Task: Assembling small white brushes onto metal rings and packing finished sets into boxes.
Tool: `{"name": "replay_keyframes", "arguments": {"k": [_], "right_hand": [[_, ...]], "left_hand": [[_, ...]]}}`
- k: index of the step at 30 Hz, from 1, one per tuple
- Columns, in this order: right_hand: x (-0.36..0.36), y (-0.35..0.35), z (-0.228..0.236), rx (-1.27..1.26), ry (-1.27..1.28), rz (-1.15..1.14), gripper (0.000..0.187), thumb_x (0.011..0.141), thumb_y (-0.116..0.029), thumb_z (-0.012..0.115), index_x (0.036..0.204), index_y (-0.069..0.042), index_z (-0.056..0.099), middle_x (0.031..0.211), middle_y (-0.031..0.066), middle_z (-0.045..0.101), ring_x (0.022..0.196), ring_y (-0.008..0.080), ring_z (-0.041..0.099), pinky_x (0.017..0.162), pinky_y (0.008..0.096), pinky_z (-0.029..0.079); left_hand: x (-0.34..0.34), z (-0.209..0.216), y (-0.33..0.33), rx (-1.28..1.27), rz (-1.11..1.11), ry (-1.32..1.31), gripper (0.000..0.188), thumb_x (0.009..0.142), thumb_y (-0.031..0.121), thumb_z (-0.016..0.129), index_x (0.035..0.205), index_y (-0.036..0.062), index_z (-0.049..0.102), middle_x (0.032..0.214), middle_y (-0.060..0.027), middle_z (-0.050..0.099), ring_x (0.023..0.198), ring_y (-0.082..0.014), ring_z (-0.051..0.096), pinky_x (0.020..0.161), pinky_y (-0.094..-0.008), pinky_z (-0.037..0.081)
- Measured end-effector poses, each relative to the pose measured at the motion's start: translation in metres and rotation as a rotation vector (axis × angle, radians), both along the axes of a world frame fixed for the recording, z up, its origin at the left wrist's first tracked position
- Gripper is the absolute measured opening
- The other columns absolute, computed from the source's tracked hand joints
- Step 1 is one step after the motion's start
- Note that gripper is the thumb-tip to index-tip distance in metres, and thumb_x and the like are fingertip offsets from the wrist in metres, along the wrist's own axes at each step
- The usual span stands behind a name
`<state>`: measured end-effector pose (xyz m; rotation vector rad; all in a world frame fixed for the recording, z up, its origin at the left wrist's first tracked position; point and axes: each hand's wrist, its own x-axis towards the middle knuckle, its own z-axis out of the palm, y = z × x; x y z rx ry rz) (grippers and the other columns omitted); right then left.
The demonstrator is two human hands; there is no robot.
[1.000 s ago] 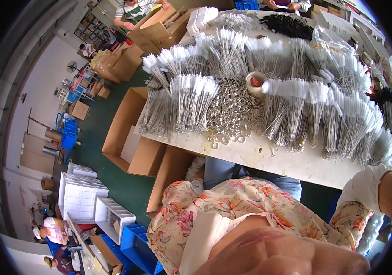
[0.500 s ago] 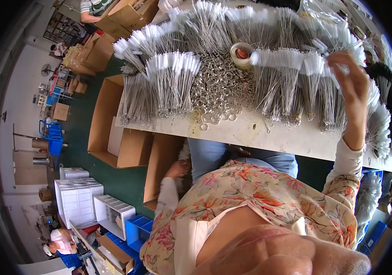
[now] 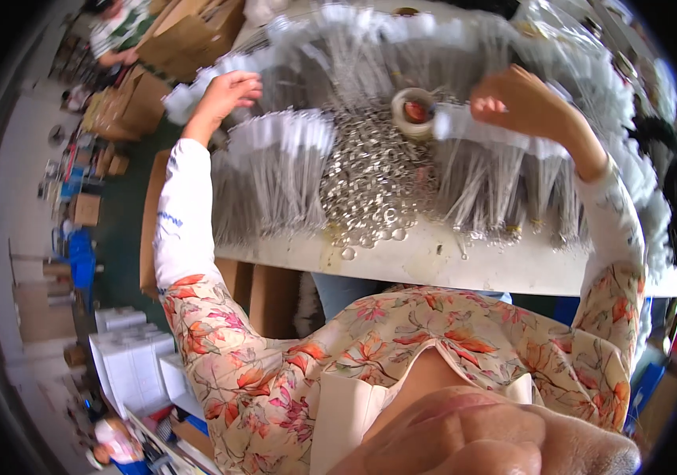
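Both my arms reach over the table. My left hand [image 3: 230, 96] hovers at the left end of the back row of bundled wire-handled brushes [image 3: 354, 55], its fingers loosely bent and apart, with nothing seen in it. Above the right bundles, beside a roll of tape [image 3: 413, 112], is my right hand [image 3: 522, 103], somewhat blurred, thumb and fingers apart and no held thing visible. A front-row bundle of white-bristled brushes [image 3: 279, 170] stands on the left. Between the left and right bundles lies a heap of small metal rings [image 3: 374, 182].
The pale table edge [image 3: 402, 257] runs in front of my body. Cardboard boxes [image 3: 271, 305] are below its left side. White plastic crates [image 3: 129, 364] stand on the green floor. Another person [image 3: 117, 36] handles a carton at the far left. Black bristles [image 3: 663, 142] lie far right.
My left hand has risen from beside the box below the table to above the brushes. My right hand has moved left and inward. The whole view has shifted slightly.
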<state>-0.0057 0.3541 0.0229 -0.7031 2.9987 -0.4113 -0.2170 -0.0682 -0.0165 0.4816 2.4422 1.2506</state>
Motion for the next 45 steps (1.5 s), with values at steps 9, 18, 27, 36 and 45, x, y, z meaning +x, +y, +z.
{"name": "replay_keyframes", "arguments": {"k": [9, 18, 27, 36, 45], "right_hand": [[-0.139, 0.034, -0.041, 0.015, 0.000, -0.226, 0.019, 0.078, -0.025, 0.056, 0.073, -0.007, 0.061, 0.065, 0.0061, 0.062, 0.059, 0.0219, 0.062, 0.056, 0.0349, 0.049], [-0.210, 0.019, -0.126, -0.098, -0.176, -0.686, 0.036, 0.073, -0.037, 0.063, 0.051, -0.008, 0.062, 0.049, 0.0052, 0.059, 0.045, 0.0166, 0.060, 0.054, 0.0313, 0.051], [-0.255, 0.171, -0.195, 0.176, 0.088, -0.643, 0.030, 0.067, -0.033, 0.069, 0.083, -0.008, 0.070, 0.079, 0.0099, 0.068, 0.078, 0.0246, 0.065, 0.066, 0.0354, 0.052], [-0.187, 0.025, -0.053, -0.559, 0.437, -0.683, 0.022, 0.070, -0.030, 0.068, 0.082, -0.012, 0.070, 0.074, 0.0094, 0.066, 0.072, 0.0238, 0.066, 0.067, 0.0344, 0.050], [-0.153, 0.060, 0.030, -0.769, 0.401, -0.445, 0.023, 0.084, -0.025, 0.057, 0.089, -0.005, 0.063, 0.067, 0.0014, 0.058, 0.053, 0.0083, 0.052, 0.051, 0.0235, 0.042]], "left_hand": [[-0.099, -0.090, 0.007, -0.830, 0.097, 0.440, 0.028, 0.075, 0.032, 0.066, 0.091, 0.0090, 0.067, 0.091, -0.0132, 0.066, 0.090, -0.0311, 0.062, 0.079, -0.0386, 0.048], [-0.089, -0.079, 0.011, -0.840, 0.272, 0.457, 0.022, 0.077, 0.027, 0.059, 0.091, 0.0119, 0.067, 0.098, -0.0122, 0.065, 0.095, -0.0338, 0.059, 0.082, -0.0414, 0.048], [-0.066, -0.024, 0.174, 0.346, 0.142, 0.482, 0.018, 0.081, 0.024, 0.063, 0.086, 0.0069, 0.065, 0.067, -0.0013, 0.057, 0.050, -0.0078, 0.049, 0.036, -0.0229, 0.035], [-0.052, -0.068, 0.171, -0.255, 0.357, 0.590, 0.020, 0.065, 0.030, 0.068, 0.072, 0.0110, 0.067, 0.073, -0.0095, 0.067, 0.073, -0.0288, 0.064, 0.069, -0.0366, 0.050], [-0.045, -0.049, 0.167, -0.084, 0.566, 0.683, 0.016, 0.068, 0.021, 0.061, 0.071, 0.0053, 0.064, 0.075, -0.0146, 0.065, 0.072, -0.0317, 0.064, 0.066, -0.0388, 0.050]]}}
